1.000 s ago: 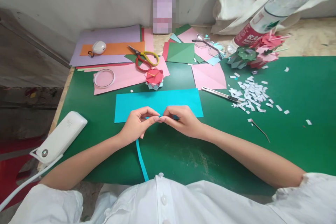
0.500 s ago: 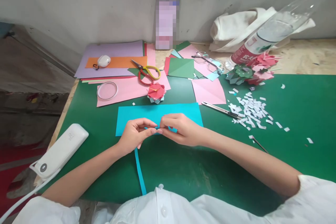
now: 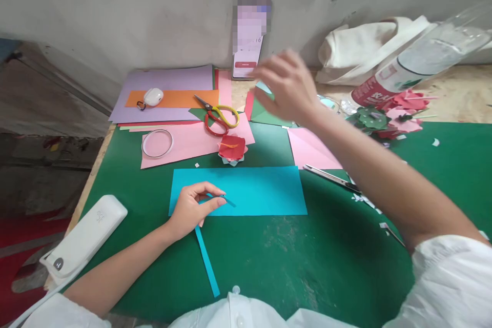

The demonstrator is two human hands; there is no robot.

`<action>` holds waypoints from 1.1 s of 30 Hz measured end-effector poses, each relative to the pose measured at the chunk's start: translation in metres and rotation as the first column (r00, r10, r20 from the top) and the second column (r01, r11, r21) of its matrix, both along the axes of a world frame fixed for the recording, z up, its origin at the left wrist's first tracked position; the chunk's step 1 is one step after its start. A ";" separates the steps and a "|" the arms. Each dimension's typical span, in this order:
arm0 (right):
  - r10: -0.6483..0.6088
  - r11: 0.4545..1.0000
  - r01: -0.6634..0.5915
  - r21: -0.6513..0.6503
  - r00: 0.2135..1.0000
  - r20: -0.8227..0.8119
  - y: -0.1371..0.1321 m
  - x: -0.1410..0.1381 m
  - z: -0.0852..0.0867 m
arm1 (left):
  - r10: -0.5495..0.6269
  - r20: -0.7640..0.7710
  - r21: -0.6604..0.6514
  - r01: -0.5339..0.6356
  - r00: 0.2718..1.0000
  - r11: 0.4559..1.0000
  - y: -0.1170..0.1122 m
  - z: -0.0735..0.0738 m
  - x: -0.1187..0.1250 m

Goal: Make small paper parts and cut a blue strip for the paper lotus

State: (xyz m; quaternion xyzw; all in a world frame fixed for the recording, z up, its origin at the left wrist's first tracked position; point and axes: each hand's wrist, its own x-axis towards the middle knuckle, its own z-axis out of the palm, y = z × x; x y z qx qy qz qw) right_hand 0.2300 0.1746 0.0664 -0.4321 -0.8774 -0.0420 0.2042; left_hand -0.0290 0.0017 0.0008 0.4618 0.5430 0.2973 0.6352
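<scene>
My left hand [image 3: 194, 208] pinches a narrow blue paper strip [image 3: 207, 262] between thumb and fingers. A short thin end pokes out past the fingertips, and the long end hangs below the palm toward my shirt. Beneath that hand lies a blue paper sheet [image 3: 253, 189]. Raised and slightly blurred, my right hand [image 3: 286, 84] is in front of the phone [image 3: 248, 41], its fingers loosely bent and apart, with nothing seen in them. Whether it touches the phone I cannot tell. A red layered paper flower [image 3: 232, 148] sits just beyond the blue sheet.
Yellow-and-red-handled scissors [image 3: 219, 115], a clear tape roll [image 3: 157, 143] and a white earbud case [image 3: 153, 97] lie on coloured papers. A utility knife [image 3: 330, 177] is under my right forearm. At right stand a bottle [image 3: 400, 77] and paper flowers [image 3: 403, 118]; a power bank [image 3: 88, 238] is at left.
My right hand has left the left hand's fingertips and risen forward toward the phone. My left hand stays over the blue sheet, still pinching the strip. The view has shifted slightly.
</scene>
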 end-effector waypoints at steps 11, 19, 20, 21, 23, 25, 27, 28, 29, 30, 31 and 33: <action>-0.149 0.988 0.143 0.064 0.983 0.105 0.131 0.007 0.029 | -0.109 -0.037 0.071 0.112 0.993 0.991 -0.002 0.002 0.002; -0.007 0.999 0.001 0.041 0.989 0.146 0.125 0.026 0.004 | -0.137 -0.050 0.111 0.142 0.989 0.984 -0.001 0.002 0.004; -0.005 1.000 0.001 0.027 0.989 0.145 0.122 0.029 -0.002 | -0.141 -0.053 0.113 0.146 0.989 0.983 -0.001 0.002 0.004; -0.031 0.999 0.028 0.022 0.992 0.122 0.118 0.030 -0.008 | -0.142 -0.054 0.116 0.148 0.988 0.982 -0.001 0.002 0.004; -0.162 0.986 0.162 0.033 0.987 -0.002 0.113 0.030 -0.020 | -0.139 -0.055 0.116 0.145 0.989 0.983 0.000 0.001 0.005; -0.320 0.945 0.326 0.009 0.932 -0.171 0.112 0.027 -0.029 | -0.134 -0.058 0.110 0.140 0.989 0.984 0.001 0.001 0.005; -0.420 0.906 0.417 -0.076 0.862 -0.284 0.117 0.022 -0.035 | -0.136 -0.060 0.108 0.141 0.989 0.984 0.001 0.002 0.005; -0.447 0.894 0.431 -0.123 0.840 -0.308 0.121 0.020 -0.037 | -0.138 -0.060 0.109 0.144 0.989 0.983 0.002 0.002 0.005; -0.465 0.885 0.435 -0.164 0.825 -0.321 0.126 0.017 -0.038 | -0.143 -0.061 0.111 0.149 0.988 0.983 0.002 0.002 0.005; -0.476 0.879 0.434 -0.196 0.817 -0.325 0.130 0.015 -0.038 | -0.149 -0.062 0.114 0.155 0.987 0.981 0.002 0.002 0.005; -0.483 0.875 0.432 -0.217 0.813 -0.327 0.134 0.014 -0.038 | -0.153 -0.062 0.116 0.159 0.986 0.980 0.002 0.002 0.004; -0.501 0.865 0.442 -0.239 0.796 -0.339 0.141 0.009 -0.035 | -0.157 -0.057 0.123 0.163 0.986 0.979 0.002 0.001 0.004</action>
